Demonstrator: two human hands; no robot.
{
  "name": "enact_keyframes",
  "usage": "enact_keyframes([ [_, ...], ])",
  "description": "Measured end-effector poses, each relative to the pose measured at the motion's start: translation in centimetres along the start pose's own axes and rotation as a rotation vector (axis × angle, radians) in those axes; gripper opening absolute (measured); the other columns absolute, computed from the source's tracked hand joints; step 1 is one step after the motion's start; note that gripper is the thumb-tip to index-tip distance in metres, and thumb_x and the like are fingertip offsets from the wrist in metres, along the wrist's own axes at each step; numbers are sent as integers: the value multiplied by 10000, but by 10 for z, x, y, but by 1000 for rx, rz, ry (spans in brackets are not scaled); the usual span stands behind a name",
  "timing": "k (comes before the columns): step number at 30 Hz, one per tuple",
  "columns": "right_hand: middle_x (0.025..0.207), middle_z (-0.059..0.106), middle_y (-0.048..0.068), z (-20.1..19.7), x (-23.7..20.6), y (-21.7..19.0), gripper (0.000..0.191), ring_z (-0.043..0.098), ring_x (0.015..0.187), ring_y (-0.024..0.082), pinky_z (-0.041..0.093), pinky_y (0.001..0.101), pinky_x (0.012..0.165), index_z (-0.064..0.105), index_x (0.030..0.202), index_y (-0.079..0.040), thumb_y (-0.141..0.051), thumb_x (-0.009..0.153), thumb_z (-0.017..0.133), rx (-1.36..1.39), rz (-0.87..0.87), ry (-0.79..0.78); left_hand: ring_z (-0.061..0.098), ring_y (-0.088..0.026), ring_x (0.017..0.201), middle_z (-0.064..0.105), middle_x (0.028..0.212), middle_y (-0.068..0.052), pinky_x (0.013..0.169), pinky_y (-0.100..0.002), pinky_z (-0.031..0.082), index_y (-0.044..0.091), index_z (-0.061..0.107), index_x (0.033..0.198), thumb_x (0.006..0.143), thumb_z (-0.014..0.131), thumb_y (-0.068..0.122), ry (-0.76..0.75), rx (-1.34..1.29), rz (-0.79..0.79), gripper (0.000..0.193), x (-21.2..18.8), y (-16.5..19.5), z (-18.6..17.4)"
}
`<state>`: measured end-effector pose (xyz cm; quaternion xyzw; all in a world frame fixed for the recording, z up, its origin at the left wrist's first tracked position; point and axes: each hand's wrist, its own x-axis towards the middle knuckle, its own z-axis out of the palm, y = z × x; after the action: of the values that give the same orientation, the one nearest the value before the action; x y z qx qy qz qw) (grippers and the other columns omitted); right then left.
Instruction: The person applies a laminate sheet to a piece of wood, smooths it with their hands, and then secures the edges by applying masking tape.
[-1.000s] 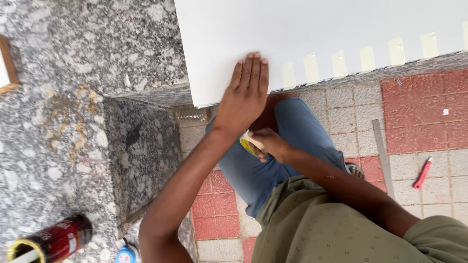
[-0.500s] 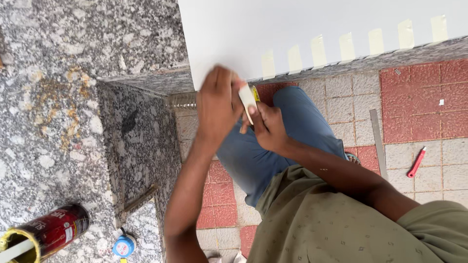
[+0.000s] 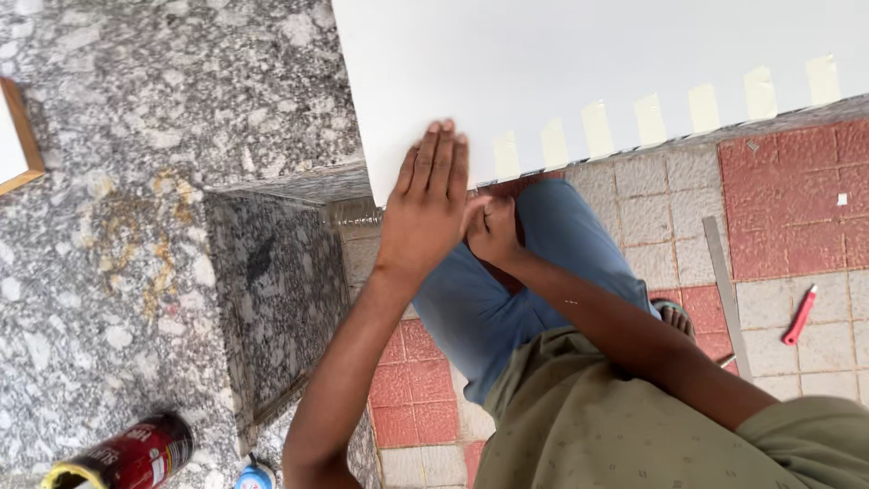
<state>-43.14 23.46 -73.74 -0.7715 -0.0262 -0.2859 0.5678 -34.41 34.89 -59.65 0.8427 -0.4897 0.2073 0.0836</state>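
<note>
Head view: left hand point(image 3: 425, 204) laid flat, fingers point(image 3: 436, 158) straight and pressed together, tips resting on the near corner of the white board point(image 3: 579, 63), forearm stretched up from below. Right hand point(image 3: 493, 226) curled just under the board's edge, touching the left hand's thumb side; whatever sat in its grip could not be made out. White board lying on the granite slab point(image 3: 136, 181), its edge overhanging, lined with tape strips point(image 3: 597, 127). Red can point(image 3: 127, 457) well below the board on the slab. Red cutter point(image 3: 800, 314) below the board on the tiled floor point(image 3: 797, 181).
</note>
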Motion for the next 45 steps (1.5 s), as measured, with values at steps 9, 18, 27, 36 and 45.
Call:
enact_keyframes([
  [9, 848, 704, 182, 14, 22, 5, 249, 674, 665, 285, 518, 397, 600, 663, 1072, 81, -98, 1099, 492, 14, -150, 166, 669, -465, 1157, 628, 1193, -435, 911, -493, 628, -221, 571, 1275, 1097, 588, 109, 50, 475, 306, 376, -8, -15, 45],
  [18, 527, 513, 41, -42, 44, -11, 308, 432, 378, 130, 390, 309, 396, 579, 837, 6, -187, 1061, 490, 690, 1051, -194, 641, -442, 1246, 596, 1299, -403, 1006, -492, 591, -168, 568, 1332, 1094, 595, 190, 50, 406, 252, 431, -9, -17, 45],
  [27, 614, 571, 28, 17, 41, -30, 463, 496, 509, 79, 386, 252, 474, 629, 879, -19, -288, 1182, 405, 429, 163, 75, 636, -465, 1238, 591, 1295, -422, 999, -502, 582, -192, 550, 1314, 1074, 507, 457, 57, 284, 229, 694, -6, -15, 36],
  [36, 676, 610, 22, 22, 12, -36, 333, 445, 455, 95, 328, 265, 389, 618, 891, -65, -339, 1081, 618, 542, 1307, -327, 680, -452, 1143, 646, 1174, -419, 943, -489, 610, -197, 597, 1246, 1074, 614, 85, 85, 595, 356, 331, 3, -23, 48],
  [45, 745, 619, 22, -21, -48, -55, 279, 590, 650, 90, 474, 266, 600, 591, 1090, -30, -308, 1076, 566, 485, 542, -405, 446, -381, 1453, 449, 1549, -248, 1212, -555, 393, -52, 411, 1510, 1002, 707, 278, 143, -258, -107, 674, -45, 8, -16],
])
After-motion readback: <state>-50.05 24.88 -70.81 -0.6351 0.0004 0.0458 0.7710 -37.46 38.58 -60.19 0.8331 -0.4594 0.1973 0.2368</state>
